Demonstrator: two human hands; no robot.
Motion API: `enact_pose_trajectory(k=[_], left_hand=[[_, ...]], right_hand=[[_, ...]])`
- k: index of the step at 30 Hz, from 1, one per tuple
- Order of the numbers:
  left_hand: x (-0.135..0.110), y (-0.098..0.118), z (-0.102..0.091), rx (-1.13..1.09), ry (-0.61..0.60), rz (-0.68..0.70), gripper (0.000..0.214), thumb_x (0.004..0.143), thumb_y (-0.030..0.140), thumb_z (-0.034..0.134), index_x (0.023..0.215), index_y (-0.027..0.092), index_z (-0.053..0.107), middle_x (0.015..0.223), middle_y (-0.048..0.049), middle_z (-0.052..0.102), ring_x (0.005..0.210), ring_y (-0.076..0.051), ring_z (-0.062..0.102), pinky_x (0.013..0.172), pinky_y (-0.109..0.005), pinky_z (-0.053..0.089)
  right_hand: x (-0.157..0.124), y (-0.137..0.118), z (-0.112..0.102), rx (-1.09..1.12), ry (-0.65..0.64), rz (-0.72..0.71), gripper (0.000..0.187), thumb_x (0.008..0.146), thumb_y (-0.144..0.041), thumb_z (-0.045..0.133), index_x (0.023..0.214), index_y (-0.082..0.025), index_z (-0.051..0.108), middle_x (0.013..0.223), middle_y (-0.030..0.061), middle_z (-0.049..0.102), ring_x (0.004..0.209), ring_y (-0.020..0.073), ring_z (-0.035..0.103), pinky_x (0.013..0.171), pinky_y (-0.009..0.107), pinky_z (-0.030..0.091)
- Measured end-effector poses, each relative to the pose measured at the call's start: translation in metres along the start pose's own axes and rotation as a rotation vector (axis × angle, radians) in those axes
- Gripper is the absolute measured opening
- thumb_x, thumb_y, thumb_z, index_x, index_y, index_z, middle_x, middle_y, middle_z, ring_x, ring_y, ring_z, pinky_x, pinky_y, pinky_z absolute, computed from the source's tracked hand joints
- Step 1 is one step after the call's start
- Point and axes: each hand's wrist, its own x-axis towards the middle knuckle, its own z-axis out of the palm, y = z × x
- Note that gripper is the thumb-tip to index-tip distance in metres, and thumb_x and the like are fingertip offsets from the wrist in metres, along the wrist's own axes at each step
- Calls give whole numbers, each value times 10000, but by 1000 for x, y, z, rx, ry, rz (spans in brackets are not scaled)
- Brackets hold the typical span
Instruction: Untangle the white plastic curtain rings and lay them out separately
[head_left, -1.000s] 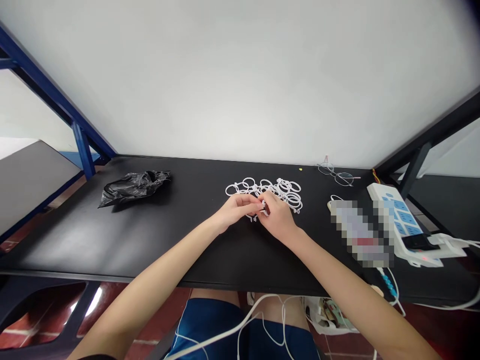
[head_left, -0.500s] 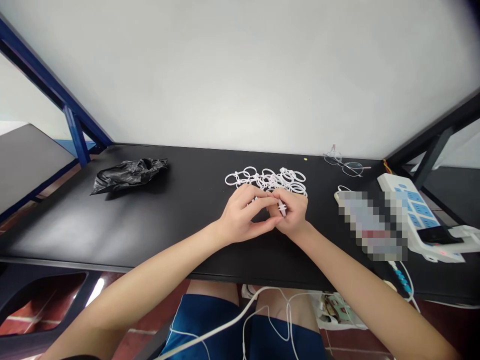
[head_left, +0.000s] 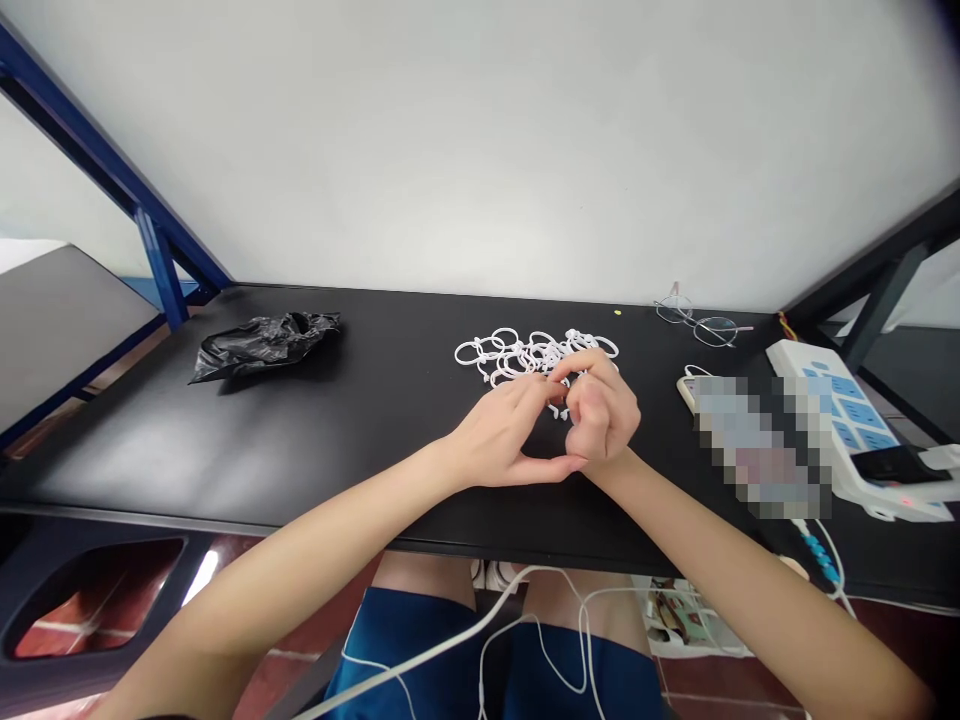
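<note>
A heap of white plastic rings [head_left: 517, 352] lies on the black table [head_left: 360, 430], just beyond my hands. My left hand [head_left: 510, 440] and my right hand [head_left: 604, 415] are joined in front of the heap, fingertips meeting. Both pinch a small white plastic piece [head_left: 559, 405] between them; most of it is hidden by the fingers. My left thumb reaches across under the right hand.
A crumpled black plastic bag [head_left: 262, 342] lies at the left of the table. Spectacles [head_left: 701, 322] rest at the back right. A white power strip [head_left: 855, 430] and a blurred object [head_left: 757, 445] sit at the right. White cables hang below the table edge.
Both hands have drawn back from the heap toward me and lifted slightly, with the small white piece still held. The right hand has curled tighter.
</note>
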Motion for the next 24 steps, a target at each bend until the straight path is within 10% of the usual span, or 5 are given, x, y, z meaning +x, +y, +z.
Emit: enact_pose_trajectory(k=[5, 14, 24], left_hand=[[-3, 1, 4, -212, -270, -225, 438, 796, 418, 692, 1091, 174, 481, 934, -48, 603, 745, -160, 593, 618, -277, 524], [0, -3, 6, -288, 52, -310, 210, 827, 244, 643, 989, 185, 524, 1071, -83, 599, 979, -191, 603, 712, -279, 558], [-2, -2, 10, -445, 44, -418, 391, 834, 231, 648, 1169, 193, 449, 1124, -86, 589, 917, -161, 656, 623, -205, 573]], right_hand=[[-3, 6, 0, 39, -71, 204, 398, 962, -223, 368, 573, -203, 452, 564, 0, 461, 576, 147, 525, 536, 315, 423], [-5, 6, 0, 47, -19, 238, 513, 1018, -361, 262, 541, -213, 378, 727, 52, 704, 685, 169, 678, 576, 312, 497], [-10, 10, -1, 125, -171, 256, 453, 1016, -372, 272, 636, -217, 464, 1087, 84, 730, 1006, 231, 694, 804, 399, 570]])
